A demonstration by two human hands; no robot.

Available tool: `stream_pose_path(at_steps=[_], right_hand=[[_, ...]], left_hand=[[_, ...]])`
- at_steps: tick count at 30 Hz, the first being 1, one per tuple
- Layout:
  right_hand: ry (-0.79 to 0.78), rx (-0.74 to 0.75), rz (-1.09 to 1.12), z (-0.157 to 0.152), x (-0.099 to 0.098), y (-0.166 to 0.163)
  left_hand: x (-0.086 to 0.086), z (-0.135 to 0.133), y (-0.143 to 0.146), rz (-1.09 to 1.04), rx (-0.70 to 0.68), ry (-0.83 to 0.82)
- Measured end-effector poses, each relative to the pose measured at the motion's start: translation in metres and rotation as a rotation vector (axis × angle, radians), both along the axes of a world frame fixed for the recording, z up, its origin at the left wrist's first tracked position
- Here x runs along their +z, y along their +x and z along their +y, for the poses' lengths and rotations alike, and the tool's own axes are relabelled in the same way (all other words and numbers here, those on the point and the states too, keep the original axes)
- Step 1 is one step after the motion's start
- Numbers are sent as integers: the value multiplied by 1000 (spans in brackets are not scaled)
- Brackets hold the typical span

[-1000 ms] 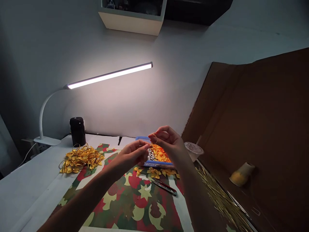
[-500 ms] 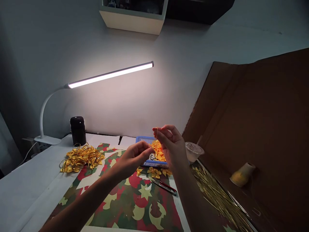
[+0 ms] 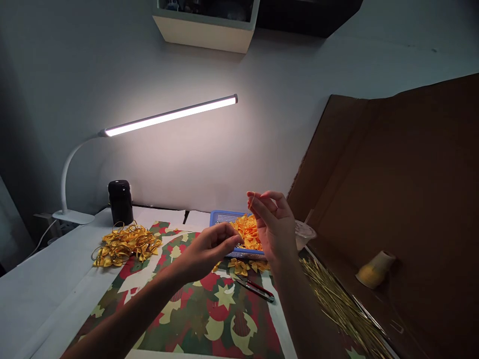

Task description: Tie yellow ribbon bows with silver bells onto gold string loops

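My right hand (image 3: 275,222) is raised above the table with its fingertips pinched together. A thin yellow cord (image 3: 252,199) crosses those fingertips. Lower and to the left, my left hand (image 3: 211,249) is closed, thumb against fingers; whatever it grips is too small to make out. Behind both hands stands a blue plastic basket (image 3: 220,215) holding orange-yellow ribbon bows (image 3: 247,230), partly covered by my hands. Several yellow bows (image 3: 239,267) lie in front of the basket. Thread snips (image 3: 256,289) with dark and red handles rest on the patterned sheet (image 3: 194,319).
At the left lies a heap of golden bows with cord loops (image 3: 127,244), near a black canister (image 3: 120,202) and a lit lamp (image 3: 172,115). To the right are a lidded plastic cup (image 3: 304,232), a bundle of gold cords (image 3: 337,304), a thread cone (image 3: 375,270) and upright cardboard (image 3: 404,174).
My right hand has moved right and slightly up with the cord. My left hand has shifted a little to the right, and the space between the hands is slightly wider.
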State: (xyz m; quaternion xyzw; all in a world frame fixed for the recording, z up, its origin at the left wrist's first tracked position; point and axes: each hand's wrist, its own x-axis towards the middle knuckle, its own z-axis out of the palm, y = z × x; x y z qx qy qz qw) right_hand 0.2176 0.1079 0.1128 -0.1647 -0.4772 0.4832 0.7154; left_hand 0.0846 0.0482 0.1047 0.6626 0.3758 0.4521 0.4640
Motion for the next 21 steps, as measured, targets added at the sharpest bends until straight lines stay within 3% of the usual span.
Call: stream_pose_path(at_steps=[8, 15, 21], right_hand=[[13, 94, 52, 1, -1, 3], [20, 14, 28, 5, -3, 5], [0, 34, 56, 6, -3, 6]], left_hand=[[-4, 2, -2, 67, -8, 5], [-5, 3, -2, 97, -13, 2], [-1, 4, -6, 137, -2, 23]])
